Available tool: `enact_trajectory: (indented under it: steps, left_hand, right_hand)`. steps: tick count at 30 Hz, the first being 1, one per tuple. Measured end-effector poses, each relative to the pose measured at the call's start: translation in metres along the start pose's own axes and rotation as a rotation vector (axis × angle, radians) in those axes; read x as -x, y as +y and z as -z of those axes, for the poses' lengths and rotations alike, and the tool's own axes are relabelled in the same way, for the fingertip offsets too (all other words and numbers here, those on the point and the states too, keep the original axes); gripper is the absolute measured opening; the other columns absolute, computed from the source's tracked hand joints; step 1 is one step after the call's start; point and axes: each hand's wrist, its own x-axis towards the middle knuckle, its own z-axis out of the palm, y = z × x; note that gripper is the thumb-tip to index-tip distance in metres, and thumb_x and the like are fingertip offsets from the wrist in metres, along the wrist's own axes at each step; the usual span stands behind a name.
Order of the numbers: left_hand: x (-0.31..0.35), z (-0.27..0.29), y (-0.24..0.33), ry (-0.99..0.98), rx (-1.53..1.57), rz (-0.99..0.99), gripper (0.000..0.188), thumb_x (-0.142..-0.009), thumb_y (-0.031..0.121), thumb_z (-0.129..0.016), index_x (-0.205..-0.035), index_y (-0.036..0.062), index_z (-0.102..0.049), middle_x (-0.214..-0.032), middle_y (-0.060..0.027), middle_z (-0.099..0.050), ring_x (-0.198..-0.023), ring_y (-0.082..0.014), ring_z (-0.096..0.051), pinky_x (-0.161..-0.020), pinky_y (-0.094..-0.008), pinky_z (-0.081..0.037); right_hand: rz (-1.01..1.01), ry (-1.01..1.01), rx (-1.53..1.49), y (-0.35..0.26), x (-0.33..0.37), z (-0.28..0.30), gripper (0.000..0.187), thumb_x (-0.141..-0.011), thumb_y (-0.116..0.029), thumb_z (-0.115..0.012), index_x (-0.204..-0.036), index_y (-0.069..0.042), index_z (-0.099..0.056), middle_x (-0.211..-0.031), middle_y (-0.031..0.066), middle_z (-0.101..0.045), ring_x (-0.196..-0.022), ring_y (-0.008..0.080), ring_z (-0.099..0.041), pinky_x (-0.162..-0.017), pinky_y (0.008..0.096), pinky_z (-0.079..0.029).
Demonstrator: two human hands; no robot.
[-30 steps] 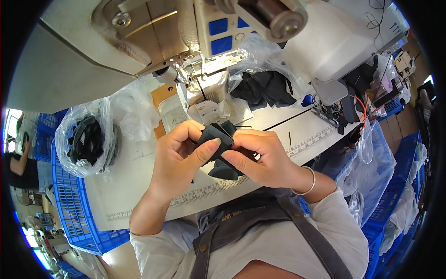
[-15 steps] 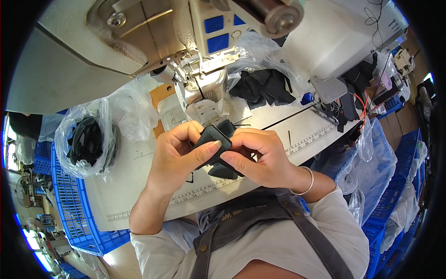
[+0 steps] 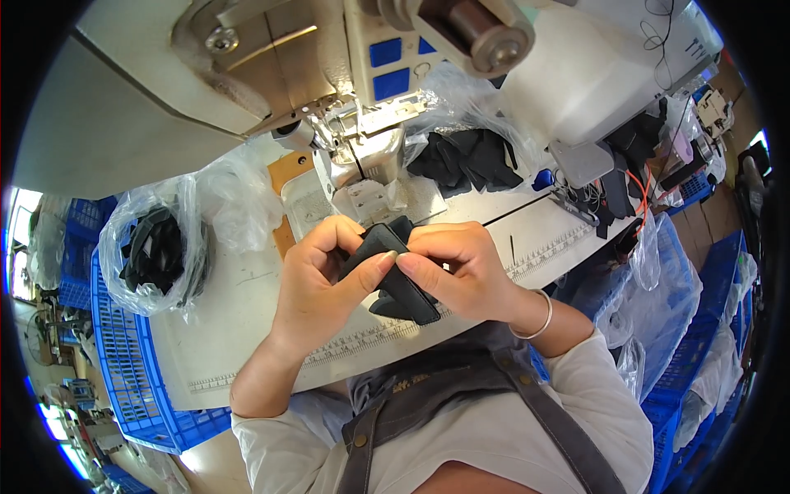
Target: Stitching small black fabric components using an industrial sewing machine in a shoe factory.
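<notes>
Both my hands pinch one dark fabric piece [image 3: 403, 284], black and narrow with what looks like a stitched edge, above the front of the pale sewing table [image 3: 239, 329]. My left hand [image 3: 321, 267] grips its left side, thumb on top. From the other side my right hand [image 3: 461, 267] holds it, its thumb tip almost meeting the left one. The fingers beneath are mostly hidden. Another dark piece [image 3: 388, 308] shows below the held one. Just beyond my hands stands the sewing machine's needle area [image 3: 362, 165].
A plastic bag of black pieces [image 3: 152, 247] stands at the left, beside a blue basket [image 3: 132, 362]. More black pieces [image 3: 469, 156] lie in clear plastic behind the machine. Thread snips [image 3: 576, 206] rest at the right. A ruler strip [image 3: 354, 344] runs along the front edge.
The held piece has turned so its long face now slants down to the right between my hands. My thumbs have come closer together on its upper edge.
</notes>
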Motion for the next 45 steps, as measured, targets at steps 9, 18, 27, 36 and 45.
enact_trajectory:
  steps: [9, 18, 27, 36, 45]
  left_hand:
    - [0.004, 0.006, 0.008, 0.003, -0.019, 0.167, 0.017, -0.086, 0.019, -0.057, -0.087, 0.0022, -0.057, -0.061, 0.0003, -0.056, -0.050, -0.0025, -0.051, -0.042, -0.0150, -0.036]
    - [-0.007, 0.014, 0.011, 0.059, -0.055, 0.129, 0.021, -0.087, 0.022, -0.056, -0.081, 0.0021, -0.056, -0.058, 0.0003, -0.053, -0.045, -0.0023, -0.046, -0.039, -0.0158, -0.033]
    - [-0.030, 0.029, 0.034, 0.165, -0.066, 0.198, 0.018, -0.080, 0.020, -0.057, -0.076, 0.0024, -0.059, -0.057, 0.0013, -0.052, -0.043, -0.0019, -0.042, -0.038, -0.0157, -0.032]
    - [-0.046, 0.042, 0.032, 0.184, 0.060, 0.210, 0.015, -0.077, 0.016, -0.058, -0.083, 0.0026, -0.062, -0.060, 0.0011, -0.055, -0.043, -0.0027, -0.044, -0.037, -0.0158, -0.033]
    - [-0.052, 0.050, 0.029, 0.158, 0.048, 0.212, 0.017, -0.077, 0.014, -0.059, -0.088, 0.0019, -0.062, -0.065, 0.0002, -0.057, -0.044, -0.0027, -0.045, -0.037, -0.0147, -0.034]
  right_hand:
    - [0.195, 0.106, 0.144, 0.000, -0.003, -0.002, 0.021, -0.079, -0.005, -0.057, -0.062, 0.000, -0.047, -0.051, 0.0062, -0.037, -0.042, 0.0156, -0.034, -0.040, 0.0283, -0.027]
    - [0.162, 0.114, 0.044, 0.003, -0.018, -0.006, 0.018, -0.080, -0.005, -0.056, -0.065, 0.002, -0.051, -0.052, 0.0060, -0.039, -0.044, 0.0132, -0.035, -0.041, 0.0281, -0.027]
    - [-0.099, 0.088, -0.235, -0.012, -0.044, -0.014, 0.023, -0.082, -0.010, -0.055, -0.063, 0.002, -0.054, -0.054, 0.0001, -0.050, -0.048, 0.0033, -0.040, -0.042, 0.0231, -0.031]
    - [-0.246, 0.110, -0.367, -0.017, -0.059, -0.015, 0.033, -0.086, -0.016, -0.053, -0.057, -0.002, -0.053, -0.048, 0.0002, -0.048, -0.034, 0.0024, -0.035, -0.033, 0.0183, -0.024]
    - [-0.284, 0.118, -0.360, -0.017, -0.060, -0.014, 0.032, -0.084, -0.014, -0.052, -0.054, -0.001, -0.053, -0.050, -0.0009, -0.052, -0.047, 0.0022, -0.045, -0.043, 0.0196, -0.032]
